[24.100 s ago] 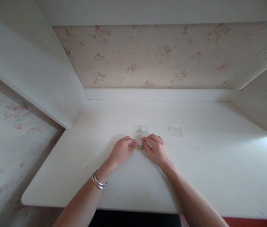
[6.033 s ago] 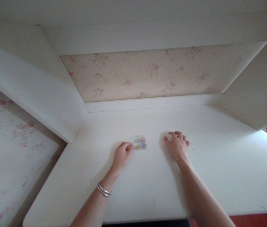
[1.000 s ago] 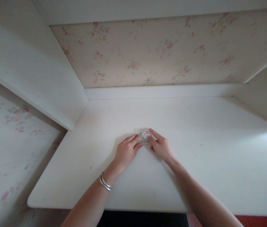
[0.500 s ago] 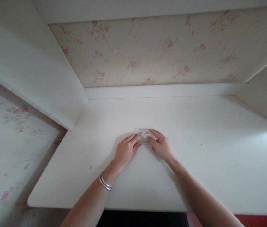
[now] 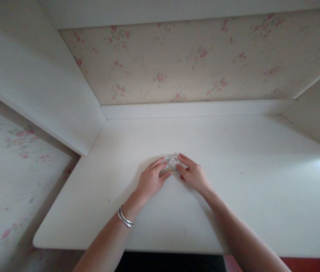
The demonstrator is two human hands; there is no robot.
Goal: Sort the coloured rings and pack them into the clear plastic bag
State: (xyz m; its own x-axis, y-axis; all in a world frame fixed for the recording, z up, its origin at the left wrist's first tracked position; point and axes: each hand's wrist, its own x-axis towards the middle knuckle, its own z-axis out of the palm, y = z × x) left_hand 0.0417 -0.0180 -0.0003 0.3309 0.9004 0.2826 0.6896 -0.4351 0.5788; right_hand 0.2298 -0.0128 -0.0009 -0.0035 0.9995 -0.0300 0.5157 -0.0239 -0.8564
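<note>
A small, flat, clear plastic packet rests at the middle of the white desk, with a whitish curved piece and faint printed colours visible on it. At its left edge, my left hand grips it, fingers along the upper side and thumb at the lower corner. My right hand holds the right end between thumb and fingers. The fingertips cover both ends of the packet, and its exact contents are too small to make out. Two silver bangles circle my left wrist.
The white desk has a rounded front-left corner. White side panels flank it, and a low ledge runs along the back below floral wallpaper. Something black lies below the front edge.
My left fingers have shifted slightly and spread a little over the packet's left edge. The packet's surface has turned slightly. My right hand has hardly moved.
</note>
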